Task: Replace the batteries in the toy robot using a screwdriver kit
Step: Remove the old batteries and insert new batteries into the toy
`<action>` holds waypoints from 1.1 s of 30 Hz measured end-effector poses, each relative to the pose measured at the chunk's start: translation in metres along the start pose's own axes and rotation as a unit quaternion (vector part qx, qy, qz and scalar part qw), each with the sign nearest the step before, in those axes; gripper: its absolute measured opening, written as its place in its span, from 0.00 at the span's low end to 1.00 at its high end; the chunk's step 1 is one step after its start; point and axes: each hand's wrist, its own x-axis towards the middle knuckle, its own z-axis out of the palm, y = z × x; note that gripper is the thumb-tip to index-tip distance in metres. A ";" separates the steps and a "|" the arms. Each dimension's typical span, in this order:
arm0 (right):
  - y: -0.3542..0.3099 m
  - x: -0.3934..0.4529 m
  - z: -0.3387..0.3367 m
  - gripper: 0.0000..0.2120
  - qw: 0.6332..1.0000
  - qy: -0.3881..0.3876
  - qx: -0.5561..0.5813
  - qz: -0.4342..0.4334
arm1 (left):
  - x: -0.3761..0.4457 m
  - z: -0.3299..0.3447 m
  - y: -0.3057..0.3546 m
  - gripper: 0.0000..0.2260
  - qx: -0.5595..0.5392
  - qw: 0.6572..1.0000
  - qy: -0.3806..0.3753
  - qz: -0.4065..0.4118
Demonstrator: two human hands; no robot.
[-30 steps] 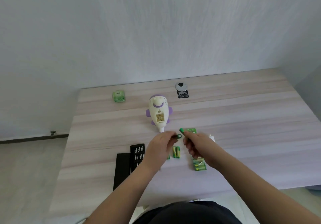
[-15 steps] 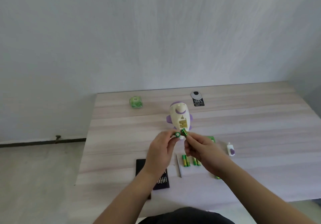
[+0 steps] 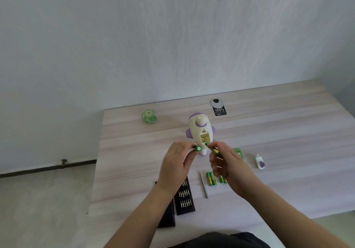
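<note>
Head view shows the white-and-purple plastic toy robot (image 3: 200,130) lying on the tabletop (image 3: 288,142), battery bay uncovered and seemingly empty, while the left hand (image 3: 177,161) and right hand (image 3: 226,163) each pinch a green battery, refilling and closing still ahead.

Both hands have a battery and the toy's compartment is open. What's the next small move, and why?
Probably ease the right hand's battery down into the toy robot's open compartment: its tip already sits at the compartment's lower edge, while the left hand holds the other battery beside it.
</note>
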 end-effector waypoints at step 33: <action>-0.028 0.036 -0.055 0.11 0.980 -0.091 -0.164 -0.064 | 0.029 0.048 0.020 0.12 -0.218 0.918 -0.050 -0.327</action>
